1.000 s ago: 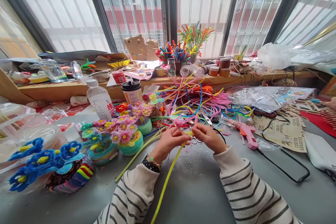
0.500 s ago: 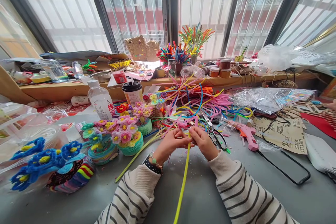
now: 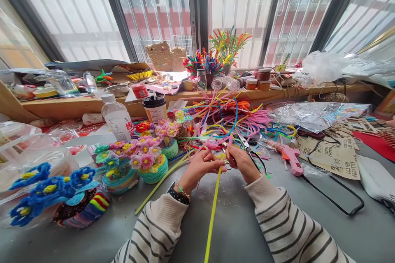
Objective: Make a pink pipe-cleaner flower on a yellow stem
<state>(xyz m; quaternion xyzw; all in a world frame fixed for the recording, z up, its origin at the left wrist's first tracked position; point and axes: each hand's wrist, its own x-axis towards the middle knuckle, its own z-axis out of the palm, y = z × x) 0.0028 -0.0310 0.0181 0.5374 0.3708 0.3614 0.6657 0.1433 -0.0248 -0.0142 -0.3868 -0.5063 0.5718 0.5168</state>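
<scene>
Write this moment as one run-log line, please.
left grip: holding yellow pipe cleaner | right grip: close beside left, hold unclear | right side: scissors, pink glue gun

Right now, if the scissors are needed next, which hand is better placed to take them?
Probably the right hand: it is beside the scissors, while the left hand is farther from them.

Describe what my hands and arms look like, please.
Your left hand and right hand are gloveless. Both sleeves are off-white with dark stripes and plain ribbed cuffs. Beyond the left cuff sit a black, white-dotted band and a bracelet with greenish beads.
</scene>
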